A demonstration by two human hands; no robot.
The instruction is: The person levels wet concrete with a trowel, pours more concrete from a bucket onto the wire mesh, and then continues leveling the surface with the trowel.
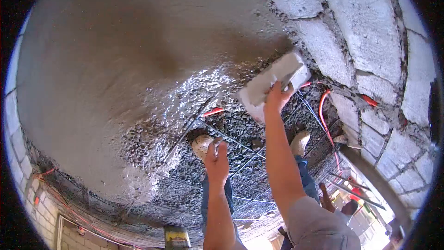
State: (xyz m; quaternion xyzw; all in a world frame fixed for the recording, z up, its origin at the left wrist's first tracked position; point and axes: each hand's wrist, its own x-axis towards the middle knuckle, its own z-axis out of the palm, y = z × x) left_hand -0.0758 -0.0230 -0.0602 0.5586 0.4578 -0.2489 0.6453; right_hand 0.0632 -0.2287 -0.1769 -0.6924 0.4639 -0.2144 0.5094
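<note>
My right hand (279, 98) is wrapped round the handle of a rectangular plastering trowel (258, 88). Its broad blade is smeared with pale cement and lies beside the block wall, at the border of the wet concrete (101, 51) and the rough gravelly ground. Lower down, my left hand (217, 161) is above my left shoe (200, 146) with its fingers curled; whether anything small is in them cannot be seen. Smooth concrete spreads across the upper left, turning coarse and shiny close to my feet.
Thin steel rods (245, 141) cross the gravel around my shoes. Orange conduit (322, 111) bends along the right side, beneath the block wall (351, 23). A bucket (177, 238) stands at the bottom. Another person (348, 209) is partly visible at lower right, near a long pole (374, 180).
</note>
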